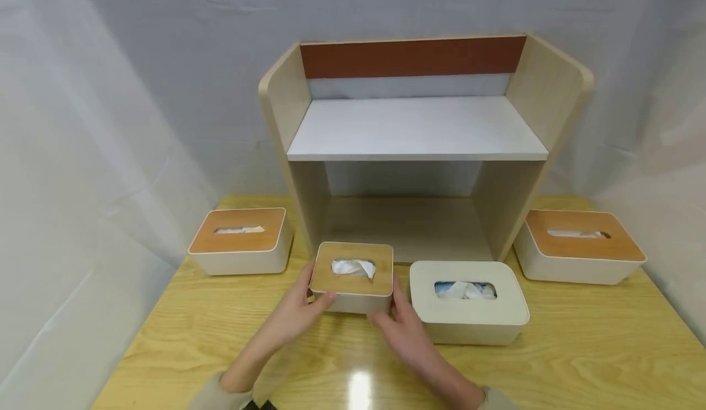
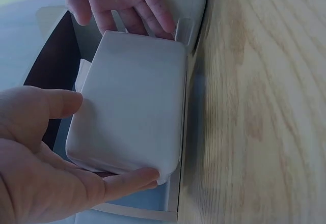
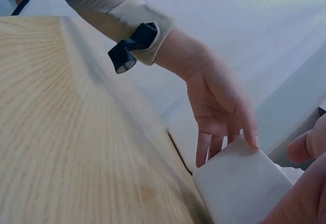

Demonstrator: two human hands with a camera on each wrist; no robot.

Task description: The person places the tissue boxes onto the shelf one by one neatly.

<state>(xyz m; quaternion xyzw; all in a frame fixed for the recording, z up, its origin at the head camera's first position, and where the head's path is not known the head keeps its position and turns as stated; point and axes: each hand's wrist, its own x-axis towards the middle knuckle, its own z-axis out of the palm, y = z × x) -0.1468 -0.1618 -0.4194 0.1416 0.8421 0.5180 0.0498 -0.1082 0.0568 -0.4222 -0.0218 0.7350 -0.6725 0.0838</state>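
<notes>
A small white tissue box (image 1: 358,303) with a light wood lid (image 1: 331,284) and a tuft of tissue in its slot stands at the front of the shelf unit. My left hand (image 1: 292,315) grips its left end, thumb over the front top edge. At the right end, the fingers of my right hand (image 1: 407,336) lie along the side. In the left wrist view, that right hand (image 2: 122,0) has its thumb spread off the box. Close to its right is a larger all-cream tissue box (image 1: 469,334) with tissue showing in its slot.
A wooden shelf unit (image 1: 417,155) with a white upper board and a brown back strip stands behind. White boxes with orange-brown lids flank it, one on the left (image 1: 242,263) and one on the right (image 1: 584,269). All stand on a wood-grain table (image 1: 209,324).
</notes>
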